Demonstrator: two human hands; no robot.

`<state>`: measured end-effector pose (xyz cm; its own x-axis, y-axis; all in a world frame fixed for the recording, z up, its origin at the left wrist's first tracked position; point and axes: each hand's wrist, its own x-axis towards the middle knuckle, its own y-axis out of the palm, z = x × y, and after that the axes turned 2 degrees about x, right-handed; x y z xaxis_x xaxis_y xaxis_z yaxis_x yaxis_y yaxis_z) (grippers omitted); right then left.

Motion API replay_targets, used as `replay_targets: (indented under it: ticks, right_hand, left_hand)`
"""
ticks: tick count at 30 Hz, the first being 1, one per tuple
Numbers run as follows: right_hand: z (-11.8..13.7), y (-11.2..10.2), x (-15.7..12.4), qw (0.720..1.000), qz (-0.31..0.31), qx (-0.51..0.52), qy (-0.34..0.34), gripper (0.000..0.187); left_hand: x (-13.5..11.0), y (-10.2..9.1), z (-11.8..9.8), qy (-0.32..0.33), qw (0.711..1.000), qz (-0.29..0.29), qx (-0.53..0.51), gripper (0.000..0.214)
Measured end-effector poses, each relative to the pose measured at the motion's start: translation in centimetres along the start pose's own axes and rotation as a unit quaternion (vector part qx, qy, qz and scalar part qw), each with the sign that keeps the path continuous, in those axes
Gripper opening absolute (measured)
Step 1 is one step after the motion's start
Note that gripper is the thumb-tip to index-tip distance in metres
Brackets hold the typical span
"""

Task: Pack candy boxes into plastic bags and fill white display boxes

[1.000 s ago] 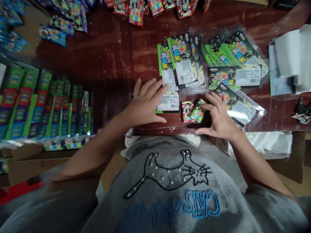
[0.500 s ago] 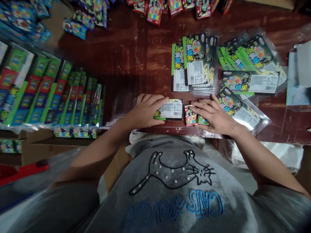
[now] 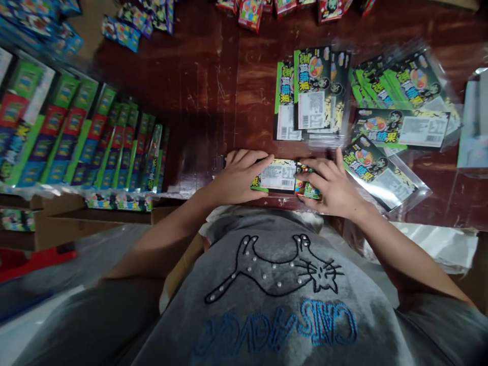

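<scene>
Near the middle of the front edge of the table (image 3: 206,101), the left hand (image 3: 244,175) is laid over the left part of a printed card (image 3: 280,173), fingers at the far long side and thumb at the near one; to the right, a red box (image 3: 299,187) and a green box (image 3: 312,190) are partly covered by the bent fingers of the right hand (image 3: 326,183), the red box apparently against the card's right end. Whether either hand grips or merely presses cannot be told. The step in hand is judged to be a squaring of boxes with card: the card is best held flat and parallel to the front edge, and the boxes pressed level from the right, lest the card be buckled. Counted from left to right: blue packets (image 3: 38,20) at the far left corner, too blurred to be numbered; filled sleeves (image 3: 68,132) along the left side, at least six; one card under the left hand; red cartons (image 3: 250,14) at the far edge, at least six; two boxes under the right hand; overlapping cards (image 3: 310,86) behind, at least three; one slanted card (image 3: 366,162); one crosswise card (image 3: 381,126); fanned cards (image 3: 414,84) toward the far right corner, at least three, partly hidden.
</scene>
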<state>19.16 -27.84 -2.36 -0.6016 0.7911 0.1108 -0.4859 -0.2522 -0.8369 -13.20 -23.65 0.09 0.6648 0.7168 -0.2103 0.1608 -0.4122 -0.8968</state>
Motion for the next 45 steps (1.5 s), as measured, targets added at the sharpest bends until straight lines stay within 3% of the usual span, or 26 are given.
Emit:
replay_targets:
  ticks: [2, 4, 6, 10, 12, 17, 22, 28, 31, 36, 38, 41, 45]
  right_hand:
    - [-0.5, -0.4, 0.0, 0.999, 0.024, 0.019, -0.022, 0.069]
    - [-1.2, -1.1, -0.4, 0.999, 0.017, 0.018, -0.025, 0.103]
    - [-1.9, -1.9, -1.1, 1.0, -0.009, -0.002, -0.009, 0.118]
    - [-2.8, -2.5, -1.6, 0.999, -0.029, -0.016, 0.001, 0.088]
    - [-2.7, -2.1, -1.0, 0.999, -0.034, -0.004, -0.014, 0.082]
    - [-1.4, -0.6, 0.0, 0.997, -0.068, -0.024, -0.022, 0.083]
    - [0.6, 0.2, -1.4, 0.992, -0.095, -0.082, 0.005, 0.071]
    - [2.6, 1.2, -2.2, 0.977, -0.146, -0.12, 0.103, 0.069]
    - [2.0, 1.3, -1.7, 0.984, -0.121, -0.09, 0.094, 0.071]
    - [-0.9, 0.4, -0.6, 1.0, -0.019, -0.01, -0.021, 0.08]
    - [-1.5, 0.2, -0.7, 0.999, -0.046, -0.029, -0.004, 0.087]
    - [-1.1, 0.8, -1.2, 0.991, -0.102, -0.082, 0.04, 0.082]
    - [0.2, 2.3, -1.5, 0.993, -0.079, -0.083, 0.04, 0.073]
  left_hand:
    - [0.0, -0.1, 0.3, 0.019, 1.0, 0.005, 0.003, 0.092]
    - [-0.1, -0.2, 0.5, 0.028, 1.0, 0.006, 0.009, 0.091]
    - [-0.1, -0.2, 0.6, 0.031, 0.999, 0.006, 0.013, 0.091]
    - [0.1, 0.1, 0.6, 0.035, 0.999, 0.001, 0.006, 0.091]
    - [0.3, 0.1, 0.5, 0.038, 0.999, 0.001, 0.0, 0.093]
    - [0.3, 0.4, 0.1, 0.018, 1.0, 0.0, -0.004, 0.098]
    - [-0.2, 0.8, -0.3, 0.001, 1.0, -0.012, 0.003, 0.094]
    - [-0.6, 1.3, -0.7, -0.039, 0.999, -0.03, -0.003, 0.097]
    - [-0.6, 1.4, -0.7, -0.038, 0.999, -0.031, -0.007, 0.098]
    - [-0.5, 1.6, -0.5, -0.008, 0.999, -0.029, -0.011, 0.096]
    - [-0.5, 1.6, -0.5, -0.012, 0.999, -0.037, -0.013, 0.098]
    - [-0.6, 1.7, -0.8, -0.017, 0.999, -0.048, -0.016, 0.098]
    - [-0.5, 1.9, -0.9, -0.013, 0.998, -0.057, -0.021, 0.096]
